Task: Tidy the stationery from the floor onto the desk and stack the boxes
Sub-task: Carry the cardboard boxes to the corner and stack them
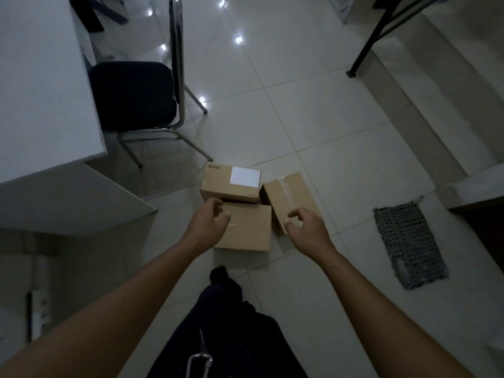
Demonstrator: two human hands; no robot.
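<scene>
Three brown cardboard boxes lie close together on the tiled floor. The far box (226, 181) carries a white label and a small logo. The near box (249, 230) lies just in front of it, and a taped box (289, 199) lies at an angle to their right. My left hand (208, 223) hovers over the near box's left end with fingers loosely curled, holding nothing. My right hand (305, 227) hovers above the taped box's near corner, fingers also loosely curled and empty. The white desk (41, 91) fills the left side. No stationery shows.
A dark-seated chair (133, 94) with chrome legs stands by the desk, just beyond the boxes. A grey mesh mat (409, 244) lies on the floor to the right. A black table leg (365, 47) stands at the upper right. My dark-trousered leg (226, 309) reaches toward the boxes.
</scene>
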